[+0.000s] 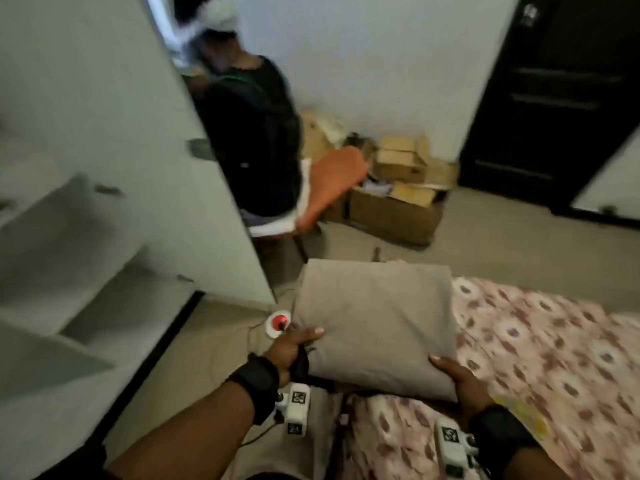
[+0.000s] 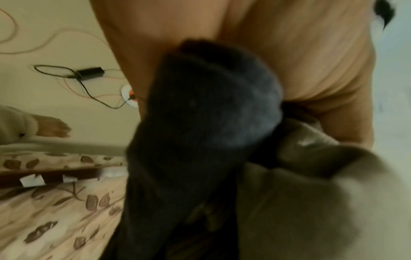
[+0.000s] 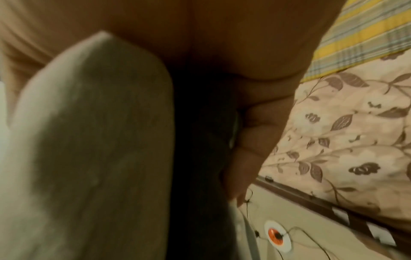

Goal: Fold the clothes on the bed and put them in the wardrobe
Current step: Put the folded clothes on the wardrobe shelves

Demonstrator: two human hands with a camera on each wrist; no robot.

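Note:
I hold a folded beige garment [image 1: 377,323] above the near-left corner of the floral bed [image 1: 536,358], with a dark garment [image 1: 301,367] folded beneath it. My left hand [image 1: 298,344] grips the stack's left edge, thumb on top. My right hand [image 1: 450,372] grips its near right corner the same way. In the left wrist view the dark garment [image 2: 200,140] and the beige garment [image 2: 311,202] fill the frame under my palm. The right wrist view shows the beige garment [image 3: 89,158] and my fingers [image 3: 255,140] under the stack. The open wardrobe's white shelves [image 1: 86,271] are at left.
The wardrobe door [image 1: 138,133] stands open ahead left. Beyond it are a person in black [image 1: 256,133], an orange chair [image 1: 332,181] and cardboard boxes [image 1: 398,202]. A round floor socket [image 1: 278,322] with cables lies below the stack. A yellow striped cloth [image 1: 519,414] lies on the bed.

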